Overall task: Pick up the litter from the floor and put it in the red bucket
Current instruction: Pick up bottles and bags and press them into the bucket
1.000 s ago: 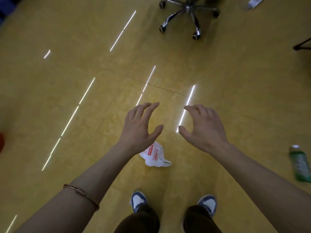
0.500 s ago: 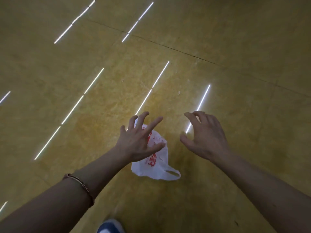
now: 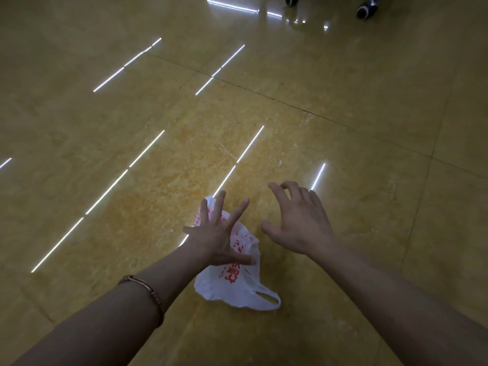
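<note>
A crumpled white plastic bag [image 3: 232,283] with red print lies on the glossy yellow floor, its handle loop pointing right. My left hand [image 3: 219,233] hovers right over the bag with fingers spread wide, holding nothing; whether it touches the bag I cannot tell. To the right of the bag, my right hand [image 3: 295,223] hangs above bare floor, its fingers loosely curled and nothing in it. The red bucket is out of view.
Two dark chair casters [image 3: 365,9] show at the top right edge. The yellow tiled floor [image 3: 105,128] stretches all around, streaked with white light reflections.
Both hands have dropped closer to the floor and the bag looks larger. My left hand's fingers have spread wider over the bag. The view tilted up, showing the casters again.
</note>
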The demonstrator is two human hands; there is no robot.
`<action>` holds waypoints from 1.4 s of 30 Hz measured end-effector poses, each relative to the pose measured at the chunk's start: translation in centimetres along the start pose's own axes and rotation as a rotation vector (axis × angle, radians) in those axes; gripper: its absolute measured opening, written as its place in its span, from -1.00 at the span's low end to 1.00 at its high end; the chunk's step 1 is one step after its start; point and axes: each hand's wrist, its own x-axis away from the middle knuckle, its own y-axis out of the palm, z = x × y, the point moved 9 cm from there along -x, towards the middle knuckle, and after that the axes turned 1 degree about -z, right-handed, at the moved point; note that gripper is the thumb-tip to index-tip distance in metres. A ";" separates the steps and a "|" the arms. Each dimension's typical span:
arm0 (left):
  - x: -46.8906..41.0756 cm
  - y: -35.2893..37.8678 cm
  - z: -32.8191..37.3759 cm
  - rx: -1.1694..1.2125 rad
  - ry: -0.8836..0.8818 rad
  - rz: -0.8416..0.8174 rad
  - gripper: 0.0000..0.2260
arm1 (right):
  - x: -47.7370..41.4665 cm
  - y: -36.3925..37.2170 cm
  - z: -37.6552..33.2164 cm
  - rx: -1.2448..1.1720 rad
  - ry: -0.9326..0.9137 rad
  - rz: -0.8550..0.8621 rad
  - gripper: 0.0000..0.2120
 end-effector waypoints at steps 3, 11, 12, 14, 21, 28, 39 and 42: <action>-0.6 1.9 0.2 -0.012 -0.007 -0.069 0.15 | 1.0 1.0 1.3 0.053 0.001 -0.035 -0.23; 0.0 7.1 1.2 -0.087 0.005 -0.082 0.05 | 0.2 -0.5 4.6 0.063 0.105 0.026 -0.23; -0.1 7.4 1.4 -0.108 0.019 -0.087 -0.02 | 0.3 -0.3 4.6 0.066 0.103 0.024 -0.23; -0.2 7.1 1.7 -0.149 0.051 -0.087 -0.20 | 0.3 -0.1 4.8 0.076 0.097 0.022 -0.24; -2.6 0.7 2.9 0.157 0.134 0.050 -0.75 | 0.2 -2.4 5.7 0.066 0.071 0.100 -0.28; -2.4 -13.3 11.7 0.288 0.395 0.415 -0.77 | 1.5 -9.3 10.9 0.000 0.097 0.249 -0.39; 3.0 -21.6 37.3 0.065 0.749 0.395 -0.76 | 13.8 -21.3 27.0 -0.055 0.377 0.388 -0.34; 4.2 -21.9 44.6 -0.031 0.794 0.393 -0.77 | 19.1 -23.2 32.5 -0.078 0.487 0.425 -0.33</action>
